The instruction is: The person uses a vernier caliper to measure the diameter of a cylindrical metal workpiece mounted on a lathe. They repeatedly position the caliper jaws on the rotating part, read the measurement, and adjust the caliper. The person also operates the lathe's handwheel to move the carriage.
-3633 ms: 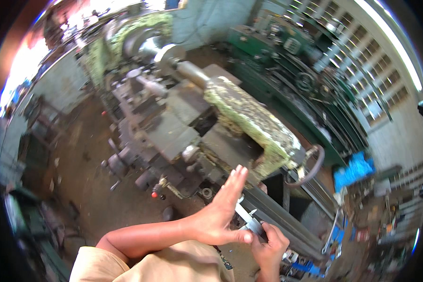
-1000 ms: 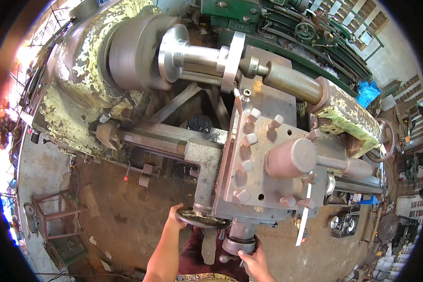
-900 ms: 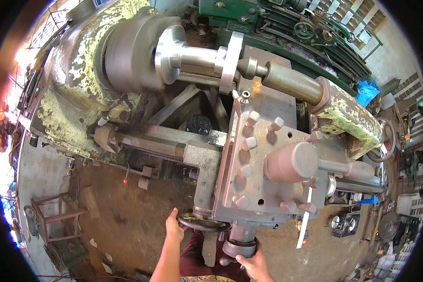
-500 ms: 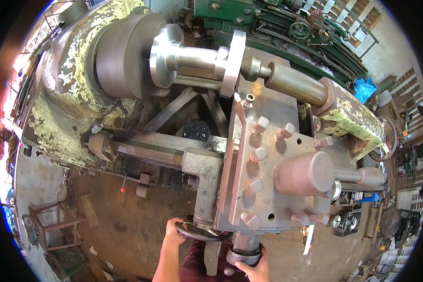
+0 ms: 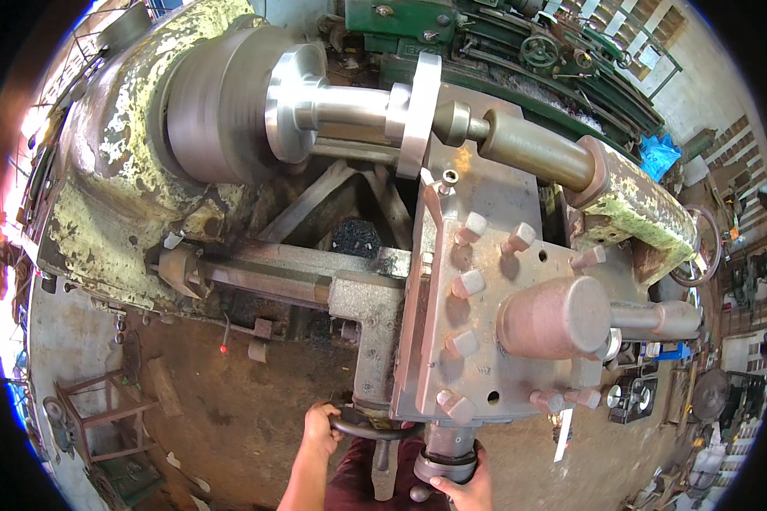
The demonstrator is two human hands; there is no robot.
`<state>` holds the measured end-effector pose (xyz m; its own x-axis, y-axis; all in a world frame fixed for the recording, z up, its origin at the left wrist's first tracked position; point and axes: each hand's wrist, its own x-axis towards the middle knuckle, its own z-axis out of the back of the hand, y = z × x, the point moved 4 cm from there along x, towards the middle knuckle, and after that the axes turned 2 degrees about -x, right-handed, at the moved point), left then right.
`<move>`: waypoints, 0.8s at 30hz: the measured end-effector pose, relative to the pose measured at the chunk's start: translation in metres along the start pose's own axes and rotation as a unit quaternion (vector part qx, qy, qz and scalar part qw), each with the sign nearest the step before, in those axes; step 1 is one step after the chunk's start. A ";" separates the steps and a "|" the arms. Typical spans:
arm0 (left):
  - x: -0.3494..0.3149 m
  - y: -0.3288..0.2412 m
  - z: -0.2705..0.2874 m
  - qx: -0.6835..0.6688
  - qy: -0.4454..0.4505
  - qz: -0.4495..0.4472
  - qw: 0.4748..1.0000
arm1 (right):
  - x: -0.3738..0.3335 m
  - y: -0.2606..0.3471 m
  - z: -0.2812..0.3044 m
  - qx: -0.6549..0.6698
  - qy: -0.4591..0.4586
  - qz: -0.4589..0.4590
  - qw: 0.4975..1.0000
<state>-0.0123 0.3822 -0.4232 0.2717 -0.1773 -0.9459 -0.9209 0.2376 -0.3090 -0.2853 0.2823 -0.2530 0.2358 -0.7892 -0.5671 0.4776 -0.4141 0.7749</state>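
My left hand [image 5: 322, 428] is closed around the left side of the rim of a dark handwheel [image 5: 375, 429] at the front of the lathe carriage. My right hand [image 5: 469, 485] grips a round feed dial [image 5: 445, 467] with a ball handle [image 5: 419, 493], just right of the wheel; its thumb lies on the near side and the other fingers are partly hidden. Beyond them, a shiny flanged metal shaft [image 5: 354, 104] runs between the blurred, spinning chuck [image 5: 222, 106] and the tailstock centre [image 5: 456, 123]. The cutting tool [image 5: 435, 198] sits near the right flange.
A bolted tool post [image 5: 486, 358] with a thick clamping handle [image 5: 554, 317] fills the right of the carriage. Dark chips [image 5: 356, 237] lie on the bed. A green lathe [image 5: 520, 77] stands behind, a rusty metal frame [image 5: 106, 409] at lower left.
The view has shifted slightly. My left hand has stayed on the handwheel rim, which sits a little lower and further right, its handle showing more. The chuck is blurred in both frames.
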 end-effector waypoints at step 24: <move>-0.096 -0.030 -0.001 0.306 -0.073 -0.368 0.875 | 0.011 0.000 0.002 0.046 0.013 0.001 0.999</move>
<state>-0.0108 0.3910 -0.3233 0.8021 -0.3846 -0.4569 -0.1711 0.5851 -0.7927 -0.2848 0.2727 -0.2588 0.2593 -0.7784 -0.5718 0.3971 -0.4537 0.7978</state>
